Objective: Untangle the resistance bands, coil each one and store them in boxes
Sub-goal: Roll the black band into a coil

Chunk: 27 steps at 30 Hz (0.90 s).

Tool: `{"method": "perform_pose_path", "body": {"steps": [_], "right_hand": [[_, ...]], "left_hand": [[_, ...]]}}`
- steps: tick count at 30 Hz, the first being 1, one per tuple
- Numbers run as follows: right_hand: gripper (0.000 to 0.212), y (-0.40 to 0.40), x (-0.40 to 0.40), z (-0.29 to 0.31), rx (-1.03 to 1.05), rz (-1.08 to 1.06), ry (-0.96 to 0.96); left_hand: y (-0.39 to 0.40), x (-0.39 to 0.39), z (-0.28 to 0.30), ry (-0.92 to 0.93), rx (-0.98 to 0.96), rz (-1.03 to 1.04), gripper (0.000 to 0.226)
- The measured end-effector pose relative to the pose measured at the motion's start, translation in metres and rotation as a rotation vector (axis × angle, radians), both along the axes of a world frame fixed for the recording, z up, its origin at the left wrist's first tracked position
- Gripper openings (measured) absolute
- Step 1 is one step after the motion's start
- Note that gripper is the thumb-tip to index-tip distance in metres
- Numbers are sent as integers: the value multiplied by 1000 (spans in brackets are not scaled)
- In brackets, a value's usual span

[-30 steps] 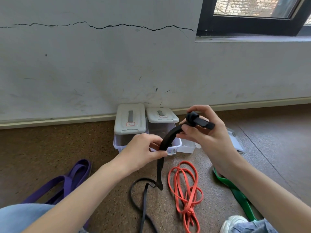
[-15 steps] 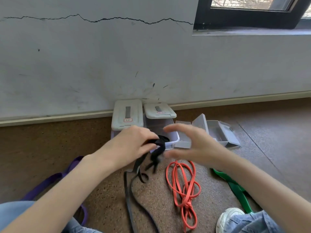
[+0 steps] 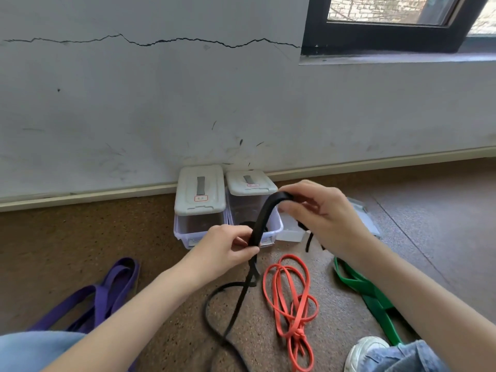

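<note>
A black resistance band (image 3: pixel 261 217) runs up between my hands. My left hand (image 3: pixel 225 251) pinches it low, and my right hand (image 3: pixel 319 213) grips its bent top, with a loose end hanging below that hand. The rest of the band trails in a loop on the floor. An orange band (image 3: pixel 291 304) lies knotted to the right of it. Further right is a green band (image 3: pixel 367 291), partly under my right arm. A purple band (image 3: pixel 107 288) lies at the left. Two clear boxes with grey lids (image 3: pixel 200 208) (image 3: pixel 251 200) stand against the wall.
Behind my right hand an open clear box with its lid (image 3: pixel 367 218) lies on the floor. My shoe (image 3: pixel 365 350) and jeans show at the bottom right, and my left knee at the bottom left. The wall and baseboard close off the far side.
Half a second ago my right hand was open near the boxes and the band hung low from my left. Now my right hand grips the band's upper part and has lifted it.
</note>
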State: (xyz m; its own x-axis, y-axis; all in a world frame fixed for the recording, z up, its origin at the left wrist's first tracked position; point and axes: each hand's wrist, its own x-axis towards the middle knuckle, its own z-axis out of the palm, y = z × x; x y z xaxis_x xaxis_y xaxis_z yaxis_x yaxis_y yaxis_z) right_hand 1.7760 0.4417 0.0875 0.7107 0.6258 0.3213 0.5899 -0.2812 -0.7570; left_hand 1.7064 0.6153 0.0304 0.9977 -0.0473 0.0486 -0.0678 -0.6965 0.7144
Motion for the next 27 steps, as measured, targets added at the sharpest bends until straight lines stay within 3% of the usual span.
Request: {"method": "perform_pose_path", "body": {"steps": [3, 6, 8, 11, 14, 18, 23, 27], "right_hand": [[15, -3, 2, 3, 237, -62, 183], [17, -7, 9, 10, 496, -130, 322], [19, -12, 16, 16, 478, -118, 287], [30, -11, 17, 14, 181, 29, 257], [51, -4, 7, 2, -38, 192, 323], [15, 1, -1, 0, -64, 238, 272], [14, -2, 0, 9, -33, 178, 138], [9, -3, 2, 7, -6, 126, 121]], "left_hand": [[3, 1, 12, 74, -216, -6, 10], [12, -6, 45, 108, -647, -110, 11], [25, -10, 69, 32, -835, -149, 17], [30, -12, 81, -69, -634, -43, 23], [12, -10, 70, -18, -370, -84, 18], [0, -9, 58, -40, -193, -159, 12], [2, -5, 39, -190, 193, -92, 9], [-7, -3, 20, -124, 117, -62, 7]]}}
